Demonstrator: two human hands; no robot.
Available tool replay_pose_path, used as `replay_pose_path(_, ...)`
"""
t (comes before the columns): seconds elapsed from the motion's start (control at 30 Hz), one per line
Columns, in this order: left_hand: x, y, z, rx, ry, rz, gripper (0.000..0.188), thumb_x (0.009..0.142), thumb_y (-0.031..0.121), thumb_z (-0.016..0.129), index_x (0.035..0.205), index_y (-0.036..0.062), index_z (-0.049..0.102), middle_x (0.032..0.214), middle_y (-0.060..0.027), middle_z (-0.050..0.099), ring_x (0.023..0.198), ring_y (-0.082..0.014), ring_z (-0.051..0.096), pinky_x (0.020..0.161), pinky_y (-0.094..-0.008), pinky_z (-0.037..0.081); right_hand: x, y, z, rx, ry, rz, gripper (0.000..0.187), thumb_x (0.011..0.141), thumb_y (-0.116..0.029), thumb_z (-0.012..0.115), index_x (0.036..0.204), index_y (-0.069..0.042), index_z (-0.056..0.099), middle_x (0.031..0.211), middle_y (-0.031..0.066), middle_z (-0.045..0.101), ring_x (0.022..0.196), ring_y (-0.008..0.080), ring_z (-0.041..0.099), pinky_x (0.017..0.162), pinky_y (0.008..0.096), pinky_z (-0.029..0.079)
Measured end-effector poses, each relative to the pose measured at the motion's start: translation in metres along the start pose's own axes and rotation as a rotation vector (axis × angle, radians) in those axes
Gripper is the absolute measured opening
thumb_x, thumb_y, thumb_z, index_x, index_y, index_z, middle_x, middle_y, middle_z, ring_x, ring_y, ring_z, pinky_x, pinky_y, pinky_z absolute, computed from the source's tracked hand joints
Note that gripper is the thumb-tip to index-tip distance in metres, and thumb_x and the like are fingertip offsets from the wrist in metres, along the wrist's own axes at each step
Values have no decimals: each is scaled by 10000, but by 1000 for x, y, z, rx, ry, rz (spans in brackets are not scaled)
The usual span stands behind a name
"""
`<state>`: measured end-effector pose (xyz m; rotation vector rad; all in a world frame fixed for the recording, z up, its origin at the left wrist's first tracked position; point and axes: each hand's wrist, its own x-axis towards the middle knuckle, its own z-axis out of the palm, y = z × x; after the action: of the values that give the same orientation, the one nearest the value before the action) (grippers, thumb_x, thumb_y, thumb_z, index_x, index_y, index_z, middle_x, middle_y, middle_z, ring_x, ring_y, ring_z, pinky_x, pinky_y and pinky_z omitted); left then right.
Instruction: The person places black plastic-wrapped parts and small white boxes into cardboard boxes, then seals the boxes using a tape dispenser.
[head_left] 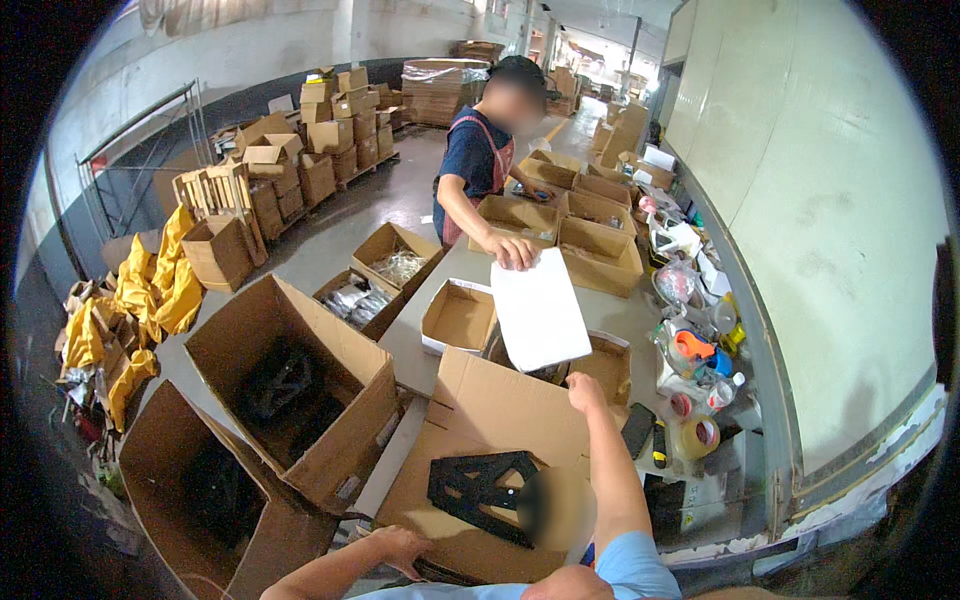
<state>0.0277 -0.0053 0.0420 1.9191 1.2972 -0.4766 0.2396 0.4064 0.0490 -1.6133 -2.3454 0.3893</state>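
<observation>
A pale panelled wall rose along the right of my remote view; on the far left I saw a white wall with a dark lower band. The grey floor shone in patches, a metal frame stood at the left, and bright light filled the far end.

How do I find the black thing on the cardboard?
Find the grey table, then the opened cardboard at its near end. The black part with cut-out holes lies flat there, unlike the dark parts inside the deep boxes at left.
</observation>
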Motion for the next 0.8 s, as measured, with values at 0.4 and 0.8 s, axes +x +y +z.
replay_pose_path(0.4,-3,-2,-11,-42,-54,-14,610,658,531,696,1042,74,568,1034,-137,612,1004,-317,577,858,-448,448,68,22,74,1,-707,232,447,801,-353,566,1084,-11,617,1123,143,607,967,247,583,838,418,442)
replay_pose_path(0.8,-3,-20,22,-97,62,20,659,655,545,686,1105,87,536,1042,-133,608,992,-321,580,856,-430,452,78,-12,65,-289,-533,233,405,777,-253,522,1092,-14,613,1156,207,581,1074,330,570,882,398,464)
